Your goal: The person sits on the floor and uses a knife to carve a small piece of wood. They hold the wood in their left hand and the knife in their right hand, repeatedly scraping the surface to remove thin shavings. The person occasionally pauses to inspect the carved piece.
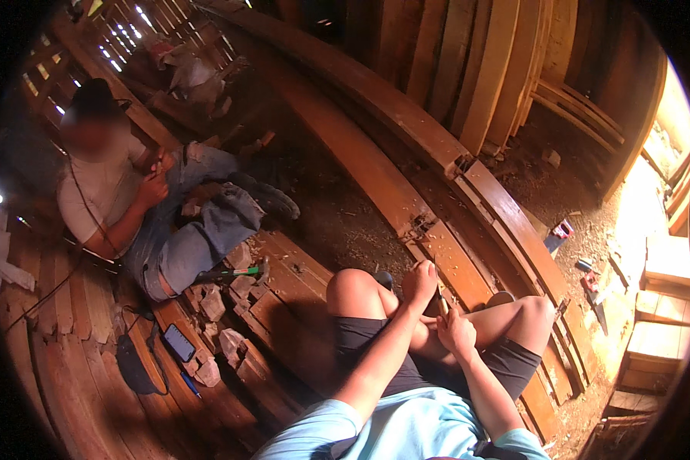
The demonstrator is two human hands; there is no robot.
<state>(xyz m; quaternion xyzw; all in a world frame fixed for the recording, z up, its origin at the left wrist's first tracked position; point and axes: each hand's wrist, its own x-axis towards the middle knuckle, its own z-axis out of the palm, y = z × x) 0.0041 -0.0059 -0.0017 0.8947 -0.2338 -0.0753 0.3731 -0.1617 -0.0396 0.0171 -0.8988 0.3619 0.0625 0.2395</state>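
Note:
I sit with bent knees, and both hands meet in front of my lap. My left hand is closed in a fist; what it grips is mostly hidden, though a thin dark edge shows beside its fingers. Just below and to the right, my right hand closes on a small pale piece of wood, its upper end pointing toward the left hand. Long brown beams with notched joints run past my legs, pale shavings scattered on them.
At the left sits a co-worker, hands together. Near them lie a green-handled hammer, wood blocks, a phone, a dark cap and a blue pen. A handsaw lies right; boards lean behind.

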